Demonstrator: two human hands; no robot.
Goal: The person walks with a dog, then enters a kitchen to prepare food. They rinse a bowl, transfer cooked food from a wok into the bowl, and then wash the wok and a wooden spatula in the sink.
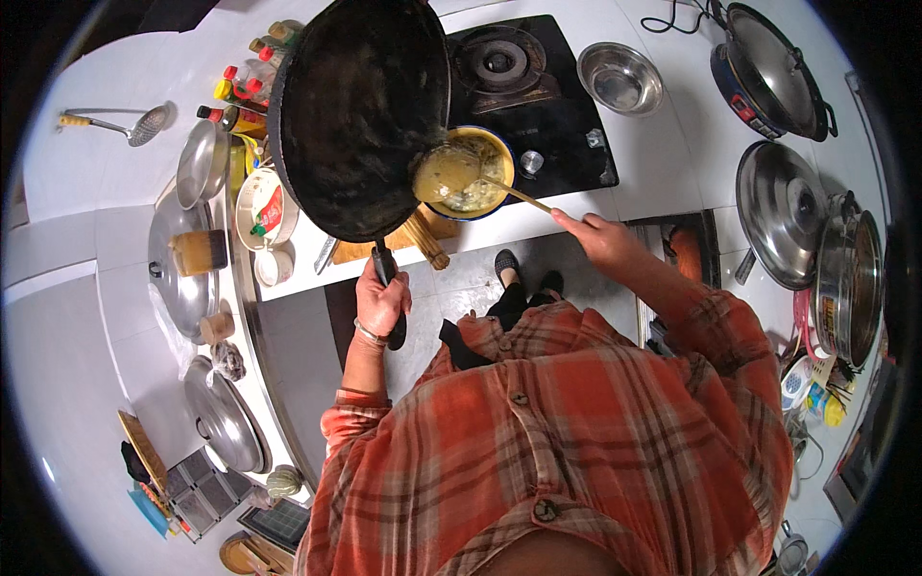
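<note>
My left hand grips the black handle of a large dark wok, which is raised and tilted steeply to the right. The wok's lower right edge is over a yellow enamel bowl with a blue rim. Yellowish soup runs from that edge into the bowl, which holds more liquid with pale and greenish bits. Between the fingers of my right hand is a thin wooden utensil; its far end reaches the soup, and its tip is hidden there.
Behind the bowl is a black gas stove. A steel bowl stands right of it. A wooden cutting board, a knife and a bundle of thin sticks lie below the wok. Bottles and a white basket stand left.
</note>
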